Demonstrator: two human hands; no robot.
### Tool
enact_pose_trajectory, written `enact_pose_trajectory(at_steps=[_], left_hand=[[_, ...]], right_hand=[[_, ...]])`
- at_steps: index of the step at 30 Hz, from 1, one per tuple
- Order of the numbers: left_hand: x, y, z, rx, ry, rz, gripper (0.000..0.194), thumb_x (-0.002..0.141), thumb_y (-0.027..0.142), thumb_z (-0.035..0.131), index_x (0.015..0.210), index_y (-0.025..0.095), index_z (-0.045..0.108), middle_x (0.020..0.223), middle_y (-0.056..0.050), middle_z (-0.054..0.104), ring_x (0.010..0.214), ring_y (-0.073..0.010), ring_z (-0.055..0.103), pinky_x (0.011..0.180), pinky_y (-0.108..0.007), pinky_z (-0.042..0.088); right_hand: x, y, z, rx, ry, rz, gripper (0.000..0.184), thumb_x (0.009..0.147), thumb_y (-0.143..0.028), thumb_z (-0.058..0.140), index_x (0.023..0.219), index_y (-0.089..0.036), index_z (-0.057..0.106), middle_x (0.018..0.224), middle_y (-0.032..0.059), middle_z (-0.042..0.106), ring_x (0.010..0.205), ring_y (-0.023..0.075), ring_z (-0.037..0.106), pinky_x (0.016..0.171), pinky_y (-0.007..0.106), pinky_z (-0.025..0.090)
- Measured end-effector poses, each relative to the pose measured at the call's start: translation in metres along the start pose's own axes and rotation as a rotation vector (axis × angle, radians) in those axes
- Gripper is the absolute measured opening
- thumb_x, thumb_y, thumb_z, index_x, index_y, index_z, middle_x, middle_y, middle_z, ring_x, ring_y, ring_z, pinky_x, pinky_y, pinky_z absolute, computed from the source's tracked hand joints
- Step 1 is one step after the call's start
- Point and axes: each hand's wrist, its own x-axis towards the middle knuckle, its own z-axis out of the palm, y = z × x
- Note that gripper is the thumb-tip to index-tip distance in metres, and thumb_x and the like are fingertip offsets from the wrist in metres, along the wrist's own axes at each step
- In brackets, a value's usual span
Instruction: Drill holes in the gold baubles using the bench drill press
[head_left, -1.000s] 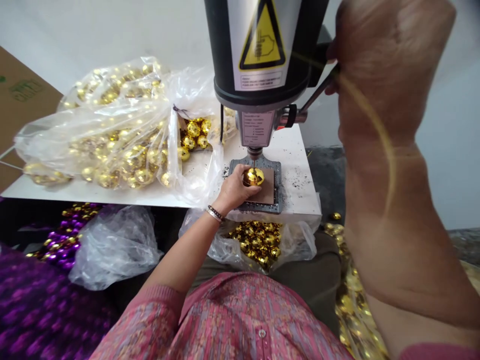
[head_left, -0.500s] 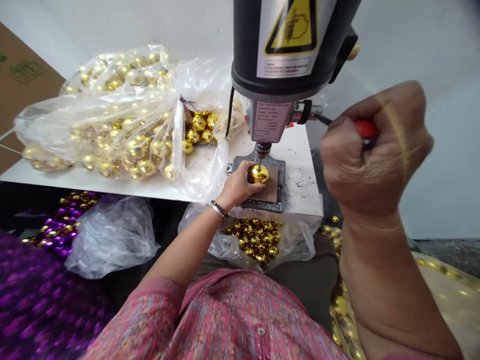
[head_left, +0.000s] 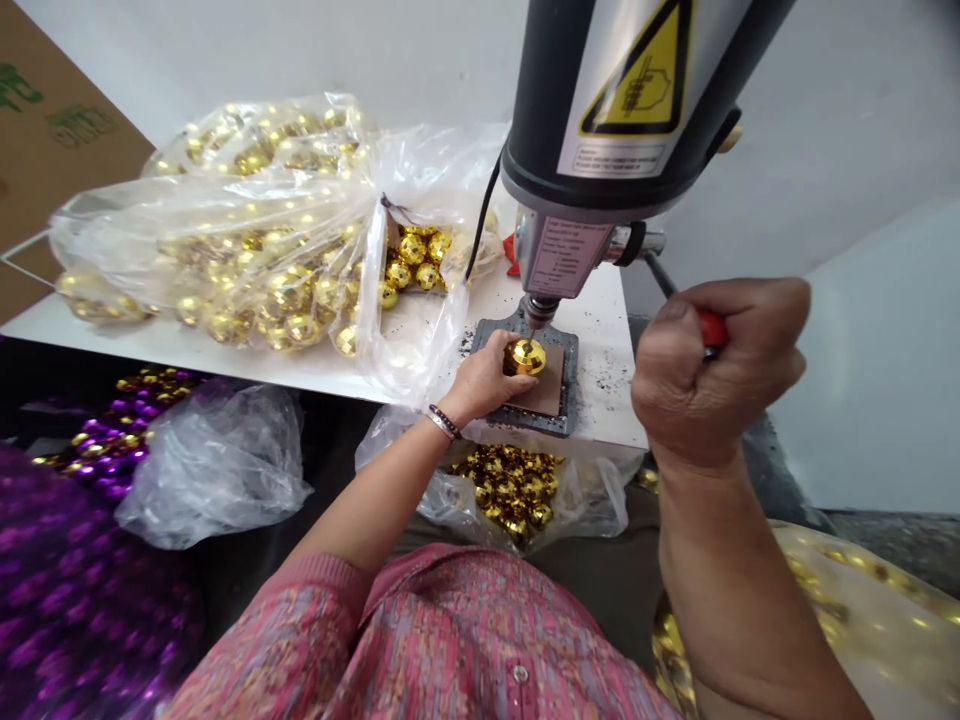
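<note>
My left hand (head_left: 487,380) grips a shiny gold faceted ball (head_left: 525,357) between thumb and fingers. The ball rests on a brown square pad (head_left: 546,392) on the dark base plate (head_left: 571,400) of a bench drill press (head_left: 592,190). Right above the ball is the drill chuck (head_left: 540,308), its thin bit meeting the ball's top. My right hand (head_left: 716,370) is closed around the drill's feed lever (head_left: 660,274), which has a red knob (head_left: 712,328) partly hidden by my fingers.
Clear bags of gold balls (head_left: 277,285) cover the left of the white table (head_left: 202,355). Below the front edge hangs an open bag of gold balls (head_left: 517,490). Purple and gold balls (head_left: 112,440) lie lower left, and a cardboard box (head_left: 52,150) stands behind. Dark shavings dot the tabletop.
My right hand has swung the lever's red knob downward. My left hand still holds the ball under the bit. The whole view has shifted and tilted slightly.
</note>
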Motion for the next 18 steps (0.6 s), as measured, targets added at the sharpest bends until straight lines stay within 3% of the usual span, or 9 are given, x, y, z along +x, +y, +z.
enact_pose_trajectory(at_steps=[8, 12, 15, 18], left_hand=[[-0.002, 0.0, 0.0, -0.017, -0.011, -0.03, 0.064, 0.093, 0.027, 0.097, 0.149, 0.025, 0.068, 0.13, -0.006, 0.085, 0.123, -0.0316, 0.082, 0.102, -0.038, 0.061], [-0.001, -0.001, 0.002, -0.041, -0.01, -0.033, 0.064, 0.092, 0.028, 0.097, 0.148, 0.026, 0.067, 0.132, -0.007, 0.085, 0.125, -0.0321, 0.082, 0.106, -0.04, 0.063], [0.002, -0.003, 0.004, -0.08, -0.002, -0.035, 0.064, 0.09, 0.025, 0.098, 0.146, 0.025, 0.067, 0.132, -0.007, 0.085, 0.123, -0.0311, 0.082, 0.108, -0.042, 0.063], [0.003, -0.006, 0.008, -0.167, 0.021, -0.032, 0.065, 0.085, 0.02, 0.099, 0.142, 0.024, 0.068, 0.131, -0.007, 0.085, 0.12, -0.0295, 0.083, 0.109, -0.043, 0.064]], right_hand=[[-0.031, 0.002, 0.018, 0.019, 0.109, 0.105, 0.017, 0.114, -0.037, 0.054, 0.106, -0.025, 0.063, 0.089, -0.0008, 0.061, 0.079, 0.0114, 0.06, 0.075, 0.029, 0.05], [-0.045, 0.0, 0.028, 0.076, 0.151, 0.115, 0.025, 0.114, -0.045, 0.054, 0.102, -0.023, 0.06, 0.087, -0.0002, 0.063, 0.076, 0.0125, 0.06, 0.073, 0.031, 0.05], [-0.028, -0.002, 0.028, 0.071, 0.188, 0.134, 0.029, 0.115, -0.046, 0.053, 0.1, -0.022, 0.059, 0.083, -0.0017, 0.059, 0.074, 0.011, 0.058, 0.072, 0.03, 0.047], [0.016, 0.004, 0.025, 0.041, 0.19, 0.212, 0.032, 0.116, -0.046, 0.049, 0.097, -0.021, 0.056, 0.082, -0.0031, 0.055, 0.074, 0.0092, 0.054, 0.075, 0.029, 0.045]])
